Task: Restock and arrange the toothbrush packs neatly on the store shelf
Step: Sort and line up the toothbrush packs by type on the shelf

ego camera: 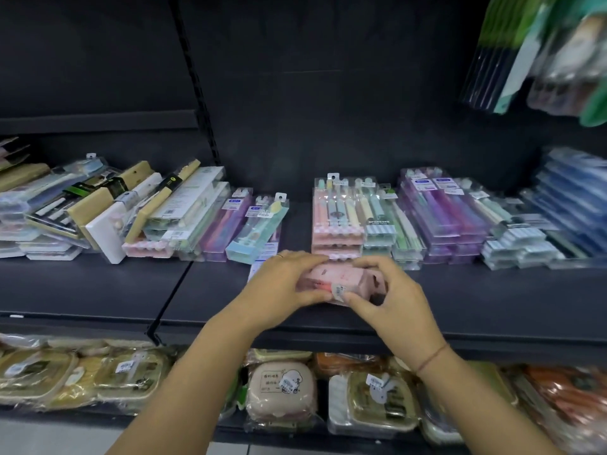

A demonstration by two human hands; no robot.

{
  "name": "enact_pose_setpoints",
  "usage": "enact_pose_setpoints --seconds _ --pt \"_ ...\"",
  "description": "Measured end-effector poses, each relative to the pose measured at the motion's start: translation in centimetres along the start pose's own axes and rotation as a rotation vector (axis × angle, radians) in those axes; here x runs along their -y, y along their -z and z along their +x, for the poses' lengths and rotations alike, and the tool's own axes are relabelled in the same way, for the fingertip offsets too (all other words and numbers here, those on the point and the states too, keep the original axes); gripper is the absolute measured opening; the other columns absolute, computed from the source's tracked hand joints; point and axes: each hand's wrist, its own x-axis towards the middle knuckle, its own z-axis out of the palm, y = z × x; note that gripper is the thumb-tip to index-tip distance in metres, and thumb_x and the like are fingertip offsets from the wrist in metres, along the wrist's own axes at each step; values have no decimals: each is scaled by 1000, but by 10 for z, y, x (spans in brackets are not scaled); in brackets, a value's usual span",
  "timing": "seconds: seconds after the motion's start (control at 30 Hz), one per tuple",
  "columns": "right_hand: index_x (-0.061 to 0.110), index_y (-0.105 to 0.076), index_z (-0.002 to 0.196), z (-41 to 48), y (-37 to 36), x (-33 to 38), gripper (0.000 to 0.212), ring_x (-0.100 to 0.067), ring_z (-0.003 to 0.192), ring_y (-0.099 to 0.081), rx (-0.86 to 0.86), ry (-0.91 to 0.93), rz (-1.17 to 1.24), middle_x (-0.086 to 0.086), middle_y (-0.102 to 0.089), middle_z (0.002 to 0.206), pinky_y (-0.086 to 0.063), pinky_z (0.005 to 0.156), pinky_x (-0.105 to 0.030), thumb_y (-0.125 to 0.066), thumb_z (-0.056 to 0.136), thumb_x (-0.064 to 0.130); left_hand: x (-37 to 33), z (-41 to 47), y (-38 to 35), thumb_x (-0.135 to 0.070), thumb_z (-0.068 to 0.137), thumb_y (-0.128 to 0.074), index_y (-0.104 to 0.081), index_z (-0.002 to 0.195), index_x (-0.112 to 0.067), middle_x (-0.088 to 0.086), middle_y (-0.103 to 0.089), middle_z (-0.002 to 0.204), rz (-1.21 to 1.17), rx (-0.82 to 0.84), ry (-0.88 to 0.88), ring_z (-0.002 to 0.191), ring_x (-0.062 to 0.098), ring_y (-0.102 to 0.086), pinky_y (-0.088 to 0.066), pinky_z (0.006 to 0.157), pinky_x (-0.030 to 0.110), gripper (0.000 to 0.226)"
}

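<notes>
Pink clear-plastic toothbrush pack with a small white price sticker: held between both hands over the front part of the dark grey metal shelf, just in front of the stack of matching pink packs. Cannot tell whether its underside rests on the shelf; the hands hide it.

Left hand: fingers curled over the pack's left end, thumb at the near edge. Right hand: thumb and bent fingers pinch the right end, not wrapped fully round. Holding both ends probably keeps the pack level so it can be squared to the stack behind.

Judgement: the pack belongs with the pink stack, being the same colour and form. The likely next move is to lay it on top, or butt it against the front, with long axes matching.

Neighbours: purple packs and pale green packs to the right lie in fairly straight stacks. Teal pack to the left lies skewed. Mixed heap of cream and white boxes further left is tilted and overlapping, not yet tidied. A bare gap of shelf lies between the teal pack and the pink stack.

Risk: the slick plastic stack may slide if nudged.
</notes>
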Motion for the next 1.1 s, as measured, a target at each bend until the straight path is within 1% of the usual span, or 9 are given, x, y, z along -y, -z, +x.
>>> enact_pose_setpoints --seconds 0.13,0.23,0.43,0.53,0.67,0.8,0.9,1.03,1.1 --pt "31 -51 119 1 47 -7 55 -3 91 -66 -71 -100 368 8 -67 105 -52 79 -17 -79 78 9 -46 5 -16 -37 86 -71 -66 108 -27 -11 -69 97 -404 10 68 88 4 -63 -51 77 24 24" --pt "24 -51 123 -2 81 -20 48 -11 98 -68 -71 -260 573 0 -71 104 -54 80 -23 -72 80 18 -98 23 -44 -34 93 -63 -64 110 -22 -7 -71 99 -766 -59 166 86 3 -66 -51 71 16 21" --pt "19 -60 120 -26 167 -54 28 -20 94 -71 -198 -343 466 -7 -74 102 -57 84 -38 -62 92 16 -217 82 -101 -23 96 -61 -64 111 -8 11 -72 101 -1238 58 339 80 14 -70 -56 62 22 22" --pt "23 -56 121 -39 211 -71 33 -17 85 -71 -283 -322 432 -3 -74 100 -59 69 -33 -64 91 11 -275 106 -120 -25 96 -62 -63 112 -4 14 -71 104 -1264 101 297 84 20 -68 -56 64 25 27" --pt "22 -56 126 -56 267 -98 34 -15 87 -70 -446 -254 418 -3 -73 103 -57 63 -26 -60 94 12 -337 141 -147 -42 93 -62 -60 111 -14 4 -65 110 -920 44 34 100 19 -64 -53 87 38 33" --pt "21 -57 123 -53 333 -127 30 -8 81 -67 -671 -239 424 -1 -70 100 -56 61 -20 -58 95 11 -365 190 -160 -52 98 -45 -36 147 -15 6 -31 154 -206 -95 -324 144 24 -24 -20 118 41 62" --pt "15 -57 124 -38 384 -158 30 -13 79 -65 -787 -251 387 -3 -68 96 -55 58 -18 -60 95 12 -378 225 -166 -53 101 -36 -21 155 -17 4 -8 164 157 -63 -447 151 20 1 2 121 37 66" --pt "4 -60 120 -11 453 -195 27 -5 62 -64 -873 -292 350 -10 -63 90 -53 54 -15 -62 94 13 -404 255 -188 -54 101 -33 -18 155 -14 5 -7 164 438 53 -549 151 22 2 5 121 41 69" --pt "0 -57 124 0 485 -206 33 -10 70 -64 -922 -296 376 -16 -62 101 -56 58 -16 -62 95 16 -416 267 -198 -57 100 -31 -14 156 -14 6 -7 164 508 91 -556 151 22 1 6 120 43 72"
